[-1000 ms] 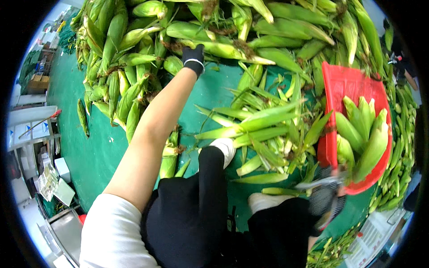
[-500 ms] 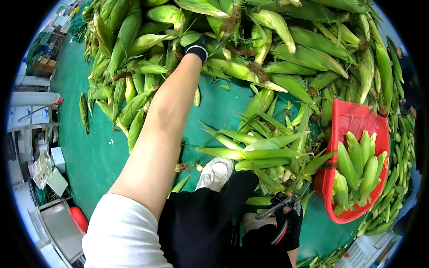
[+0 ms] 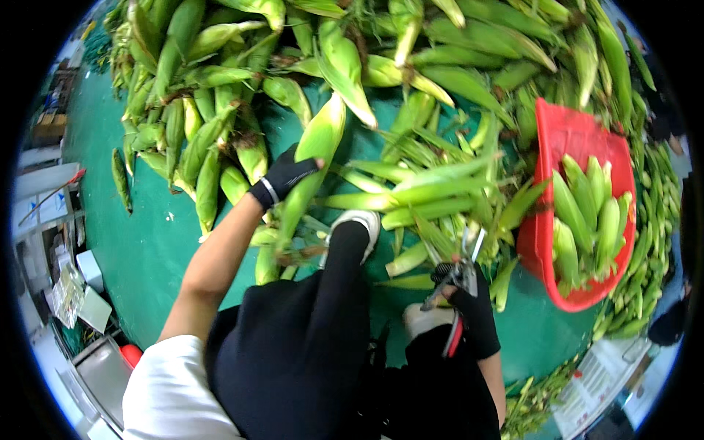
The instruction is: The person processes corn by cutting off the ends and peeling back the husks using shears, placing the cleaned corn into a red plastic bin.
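My left hand (image 3: 284, 174), in a black glove, grips a long green ear of corn (image 3: 312, 165) in its husk, its tip pointing up toward the big corn pile (image 3: 242, 66). My right hand (image 3: 469, 304), also gloved in black, holds a pair of shears (image 3: 460, 260) with red handles, blades pointing up over loose husk leaves (image 3: 425, 187). A red basket (image 3: 546, 242) at the right holds several trimmed ears (image 3: 590, 213). My legs in black trousers and my white shoes (image 3: 363, 220) lie between the hands.
Green floor (image 3: 147, 249) spreads under everything. More corn runs along the right edge (image 3: 653, 242) and lower right (image 3: 535, 400). Boxes and papers (image 3: 73, 293) sit at the left, a grey bin (image 3: 103, 381) with a red object at the lower left.
My left hand has pulled back from the pile toward me, now carrying an ear of corn. My right hand with the shears has risen toward the husk leaves.
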`<move>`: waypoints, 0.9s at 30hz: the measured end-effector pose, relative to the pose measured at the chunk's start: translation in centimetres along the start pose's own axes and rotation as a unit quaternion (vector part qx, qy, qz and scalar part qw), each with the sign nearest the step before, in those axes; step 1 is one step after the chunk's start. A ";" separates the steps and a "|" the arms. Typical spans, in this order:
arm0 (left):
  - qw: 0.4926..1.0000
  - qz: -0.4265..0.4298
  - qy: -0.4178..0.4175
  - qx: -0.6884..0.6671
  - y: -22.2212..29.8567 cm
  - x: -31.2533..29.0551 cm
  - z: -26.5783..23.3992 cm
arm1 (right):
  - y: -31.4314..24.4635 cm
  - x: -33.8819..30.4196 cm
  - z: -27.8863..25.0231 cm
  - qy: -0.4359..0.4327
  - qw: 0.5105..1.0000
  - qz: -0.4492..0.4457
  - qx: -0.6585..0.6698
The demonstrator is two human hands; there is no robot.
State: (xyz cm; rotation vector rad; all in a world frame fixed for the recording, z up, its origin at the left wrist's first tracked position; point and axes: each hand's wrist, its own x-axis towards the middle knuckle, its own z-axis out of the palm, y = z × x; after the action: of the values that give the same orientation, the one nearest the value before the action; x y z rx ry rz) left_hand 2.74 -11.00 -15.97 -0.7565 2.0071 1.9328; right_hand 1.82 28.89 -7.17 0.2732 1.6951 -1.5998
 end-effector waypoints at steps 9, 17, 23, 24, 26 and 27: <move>0.870 0.179 -0.120 0.444 7.7 -8.9 2.0 | -0.9 2.6 3.8 -0.136 0.921 -0.163 -0.326; 0.793 0.214 -0.202 0.534 11.2 -7.9 5.0 | 0.3 2.8 5.1 -0.027 0.916 -0.246 -0.315; 0.758 0.224 -0.287 0.541 12.9 -6.5 5.4 | -0.8 1.7 3.5 -0.030 0.997 -0.073 -0.022; 0.758 0.224 -0.287 0.541 13.0 -6.3 5.4 | -1.6 1.7 3.2 -0.036 0.996 -0.032 0.076; 0.719 0.345 -0.349 0.493 13.0 -5.4 5.5 | -2.5 2.1 2.4 -0.053 0.992 -0.107 -0.050; 0.722 0.296 -0.360 0.512 14.2 -5.7 6.6 | -3.1 2.3 2.6 -0.098 0.988 -0.112 -0.049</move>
State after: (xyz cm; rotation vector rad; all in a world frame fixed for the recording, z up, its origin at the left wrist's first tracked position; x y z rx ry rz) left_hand -1.16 -3.68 -1.50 0.8616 2.3347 0.6917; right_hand -0.66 25.11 -6.12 -0.1251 1.6899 -1.6376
